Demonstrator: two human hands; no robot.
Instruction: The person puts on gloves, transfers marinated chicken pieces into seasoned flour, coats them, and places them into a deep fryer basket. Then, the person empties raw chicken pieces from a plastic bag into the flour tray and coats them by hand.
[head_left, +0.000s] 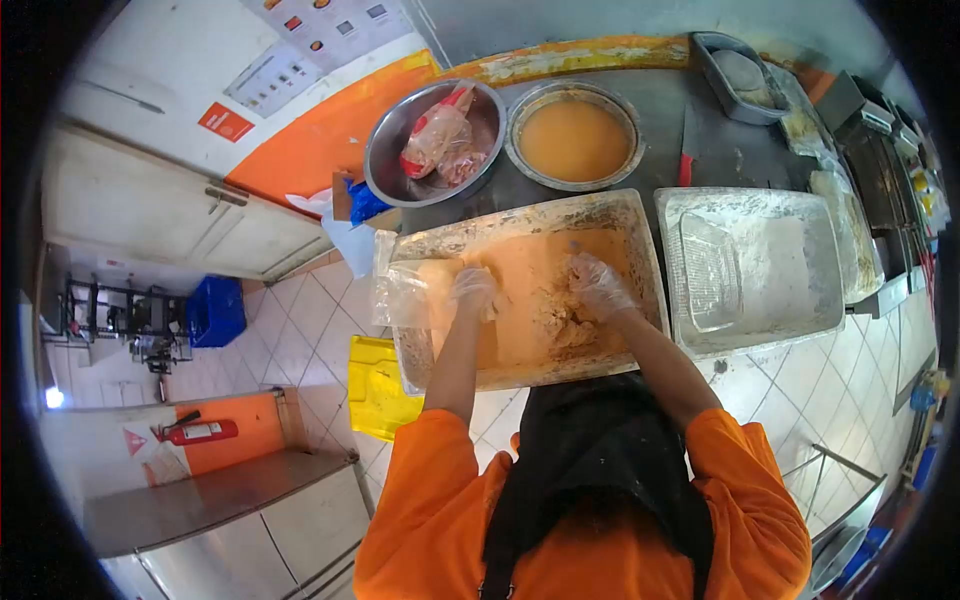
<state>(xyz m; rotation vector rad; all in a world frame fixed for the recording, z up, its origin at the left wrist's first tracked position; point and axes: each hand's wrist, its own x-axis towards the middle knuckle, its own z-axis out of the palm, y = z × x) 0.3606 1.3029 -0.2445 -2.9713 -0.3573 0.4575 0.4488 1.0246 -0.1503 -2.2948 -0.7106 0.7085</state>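
Both my hands wear clear plastic gloves and reach into a large tub [520, 212] of orange-tinted flour [515, 320]. My left hand [474, 290] is curled down at the flour, beside a clear plastic bag [400, 290] that lies over the tub's left side. What its fingers hold, if anything, is hidden. My right hand [600, 284] rests with fingers apart at the edge of a clump of flour-coated pieces [568, 325]; they look like breaded meat, but the kind is not plain.
Behind the tub stand a steel bowl [385, 150] with bagged raw meat and a bowl of orange liquid [575, 140]. A red-handled knife [686, 150] lies nearby. At right is a floury tray [760, 345] holding a wire basket [708, 270]. A yellow crate [380, 390] sits below left.
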